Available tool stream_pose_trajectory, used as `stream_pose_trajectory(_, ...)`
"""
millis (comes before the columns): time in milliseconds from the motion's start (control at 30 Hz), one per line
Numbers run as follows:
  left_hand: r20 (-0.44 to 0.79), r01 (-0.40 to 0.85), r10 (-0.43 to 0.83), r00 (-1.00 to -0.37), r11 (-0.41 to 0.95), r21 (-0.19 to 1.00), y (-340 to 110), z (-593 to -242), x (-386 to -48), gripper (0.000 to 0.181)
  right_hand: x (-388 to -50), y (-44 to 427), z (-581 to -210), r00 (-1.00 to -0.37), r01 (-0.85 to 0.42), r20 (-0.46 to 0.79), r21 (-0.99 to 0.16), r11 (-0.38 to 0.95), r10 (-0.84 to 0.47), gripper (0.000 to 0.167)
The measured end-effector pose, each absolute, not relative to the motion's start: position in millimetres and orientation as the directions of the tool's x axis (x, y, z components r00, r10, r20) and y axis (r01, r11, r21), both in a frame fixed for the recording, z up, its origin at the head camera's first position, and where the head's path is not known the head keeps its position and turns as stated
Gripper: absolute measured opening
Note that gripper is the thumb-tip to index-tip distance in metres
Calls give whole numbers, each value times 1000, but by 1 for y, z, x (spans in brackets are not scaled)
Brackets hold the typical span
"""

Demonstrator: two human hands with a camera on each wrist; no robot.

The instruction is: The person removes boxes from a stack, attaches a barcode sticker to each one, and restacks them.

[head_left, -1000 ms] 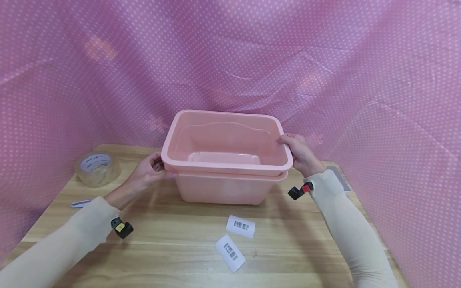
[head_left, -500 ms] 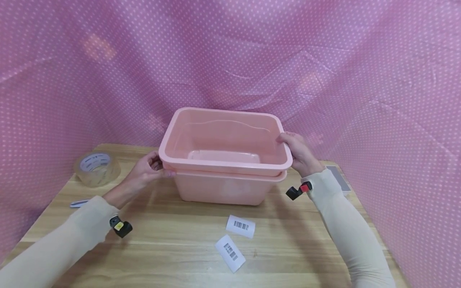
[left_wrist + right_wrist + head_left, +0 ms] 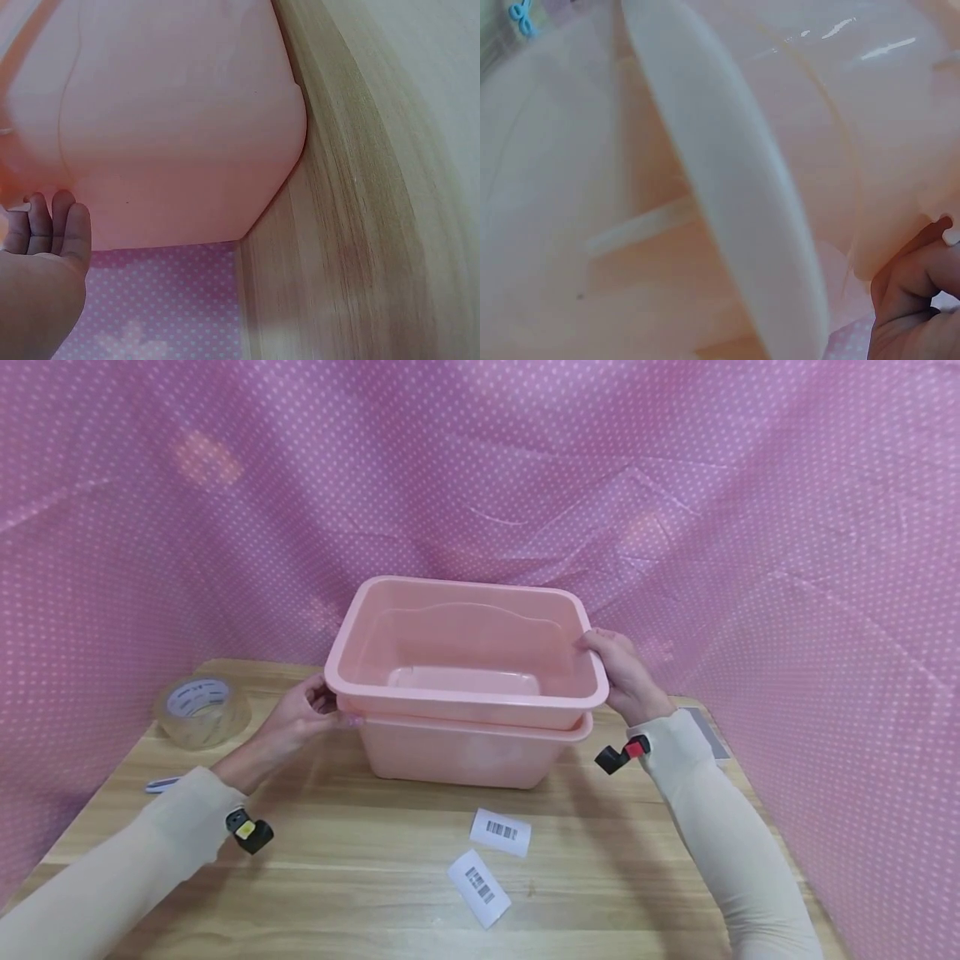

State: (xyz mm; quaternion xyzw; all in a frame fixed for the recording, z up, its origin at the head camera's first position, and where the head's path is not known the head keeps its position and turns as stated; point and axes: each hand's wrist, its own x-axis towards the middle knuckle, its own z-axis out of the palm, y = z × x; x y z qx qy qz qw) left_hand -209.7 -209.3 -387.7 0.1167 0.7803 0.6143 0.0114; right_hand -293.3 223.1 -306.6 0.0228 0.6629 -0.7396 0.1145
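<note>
Two pink tubs are nested in the head view: the upper tub (image 3: 465, 639) sits partly inside the lower tub (image 3: 457, 756), its rim raised above the lower rim. At the left corner, my left hand (image 3: 296, 718) holds the lower tub's rim; in the left wrist view that hand (image 3: 49, 262) has its fingers curled up under the rim against the tub wall. My right hand (image 3: 624, 677) grips the upper tub's right rim, thumb over the inside edge. The right wrist view shows this hand (image 3: 919, 307) bent at the tub's edge, partly out of frame.
Two barcode labels (image 3: 501, 832) (image 3: 480, 888) lie on the wooden table (image 3: 337, 877) in front of the tubs. A roll of clear tape (image 3: 202, 714) and a small white-and-blue tool (image 3: 161, 785) are at the left. A grey flat object (image 3: 703, 731) lies behind the right wrist. Pink dotted cloth surrounds the table.
The upper tub has risen slightly and shifted a little left, widening the gap between the rims. My right hand has moved up with it; the left hand has moved slightly left.
</note>
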Motion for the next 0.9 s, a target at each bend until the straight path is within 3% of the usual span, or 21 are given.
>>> stream_pose_trajectory(333,84,134,191,-978,262,956,-210,-389,-212,72,-292,219,-300,-975,191,-176,-976,-107,-136,12)
stream_pose_trajectory(633,136,180,211,-968,207,962,-211,-387,-210,67,-291,220,-294,-976,188,-169,-973,-136,-140,11)
stream_pose_trajectory(900,160,197,199,-967,185,963,-211,-389,-211,65,-289,219,-289,-980,170,-149,-973,-157,-134,23)
